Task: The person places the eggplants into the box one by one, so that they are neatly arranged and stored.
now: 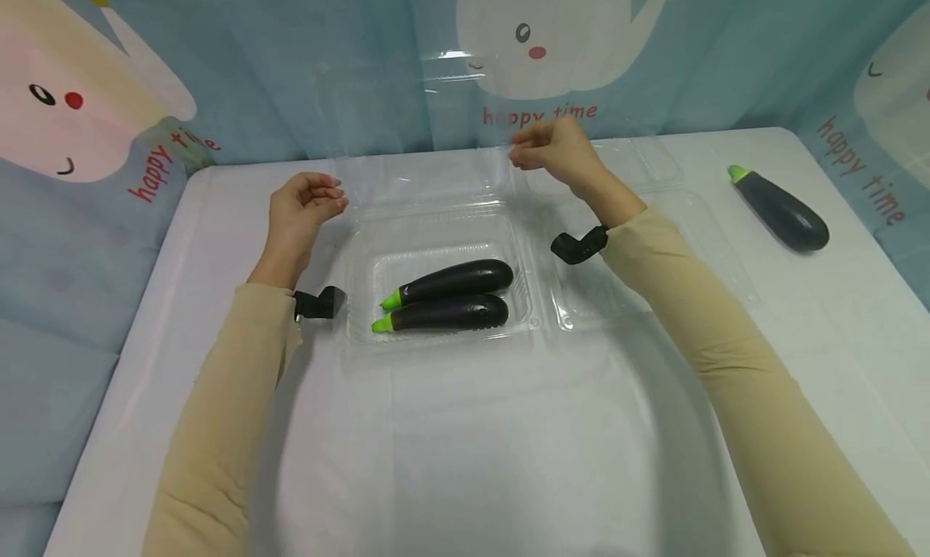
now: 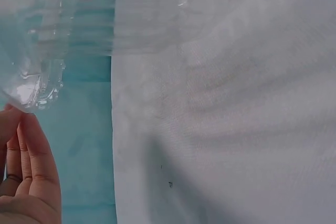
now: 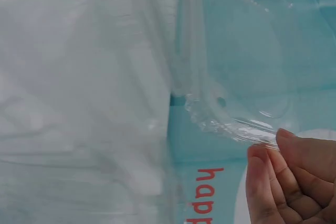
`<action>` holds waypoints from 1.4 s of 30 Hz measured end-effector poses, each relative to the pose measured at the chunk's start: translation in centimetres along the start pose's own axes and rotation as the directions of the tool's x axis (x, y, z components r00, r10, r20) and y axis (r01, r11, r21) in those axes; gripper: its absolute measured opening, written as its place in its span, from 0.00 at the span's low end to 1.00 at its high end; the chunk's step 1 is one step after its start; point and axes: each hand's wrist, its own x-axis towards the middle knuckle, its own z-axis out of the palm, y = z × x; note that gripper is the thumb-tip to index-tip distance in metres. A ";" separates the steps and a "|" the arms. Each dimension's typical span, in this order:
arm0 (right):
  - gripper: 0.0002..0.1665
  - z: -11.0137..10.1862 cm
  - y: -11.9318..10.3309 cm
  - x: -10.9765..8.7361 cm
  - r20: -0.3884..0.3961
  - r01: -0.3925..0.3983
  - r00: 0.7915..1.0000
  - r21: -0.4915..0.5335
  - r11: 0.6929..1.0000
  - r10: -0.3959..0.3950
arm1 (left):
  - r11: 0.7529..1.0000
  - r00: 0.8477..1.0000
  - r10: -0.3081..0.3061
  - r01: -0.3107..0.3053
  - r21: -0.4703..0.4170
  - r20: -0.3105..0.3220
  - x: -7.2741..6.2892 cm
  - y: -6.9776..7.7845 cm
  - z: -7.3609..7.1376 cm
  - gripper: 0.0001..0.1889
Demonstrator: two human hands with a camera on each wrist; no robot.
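Note:
A clear plastic clamshell box (image 1: pixel 356 258) lies on the table with its lid (image 1: pixel 458 77) raised at the back. Two dark eggplants, the rear eggplant (image 1: pixel 465 279) and the front eggplant (image 1: pixel 454 313), rest side by side in its base, green stems to the left. My left hand (image 1: pixel 298 214) pinches one corner of the lid between thumb and fingers, as the left wrist view shows at the lid corner (image 2: pixel 31 90). My right hand (image 1: pixel 563 157) pinches the opposite corner, seen in the right wrist view at the lid edge (image 3: pixel 236 124).
Right of the box lies a second clear clamshell box (image 1: pixel 567 319), opened out, partly under my right forearm. A third eggplant (image 1: pixel 781 210) is at the table's far right. Behind the white-covered table (image 1: pixel 472 460) hangs a blue printed curtain (image 1: pixel 291 81).

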 end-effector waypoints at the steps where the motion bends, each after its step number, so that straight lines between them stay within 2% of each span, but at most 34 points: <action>1: 0.18 0.0 -0.1 0.0 -0.009 0.018 1.000 0.007 1.000 -0.018 | 1.000 1.000 0.007 -0.007 0.002 0.000 0.0 0.0 0.0 0.11; 8: 0.13 -0.3 -0.9 -0.1 -0.078 0.087 0.994 0.111 0.990 -0.079 | 0.999 0.999 0.038 -0.038 0.019 -0.014 0.0 0.2 0.1 0.11; 13: 0.04 -0.3 -1.5 -0.1 -0.139 0.171 0.980 0.211 0.962 -0.144 | 0.998 0.998 0.067 -0.067 0.017 -0.017 0.0 0.2 0.1 0.12; 16: 0.03 -0.3 -1.7 -0.1 -0.165 0.227 0.968 0.243 0.943 -0.190 | 0.996 0.996 0.086 -0.085 0.027 -0.027 0.0 0.3 0.0 0.11; 19: 0.03 -0.3 -1.8 -0.1 -0.175 0.249 0.962 0.263 0.932 -0.207 | 0.993 0.993 0.108 -0.105 0.057 -0.051 0.1 0.4 0.0 0.11; 23: 0.04 -0.3 -1.9 -0.2 -0.174 0.249 0.963 0.277 0.928 -0.206 | 0.988 0.987 0.136 -0.128 0.089 -0.090 0.1 0.4 0.0 0.10; 27: 0.02 -0.4 -1.9 -0.4 -0.171 0.239 0.965 0.275 0.931 -0.197 | 0.988 0.985 0.131 -0.120 0.100 -0.113 0.0 0.3 -0.3 0.08; 32: 0.03 -0.6 -1.9 -0.7 -0.152 0.263 0.961 0.243 0.934 -0.231 | 0.984 0.982 0.151 -0.138 0.116 -0.112 0.0 0.2 -0.6 0.04; 38: 0.04 -0.9 -1.7 -0.8 -0.143 0.324 0.944 0.242 0.915 -0.296 | 0.981 0.980 0.174 -0.162 0.110 -0.100 0.1 0.5 -1.0 0.03; 42: 0.05 -0.9 -1.4 -0.8 -0.146 0.344 0.938 0.256 0.904 -0.315 | 0.981 0.977 0.187 -0.181 0.065 -0.102 0.3 0.9 -0.9 0.03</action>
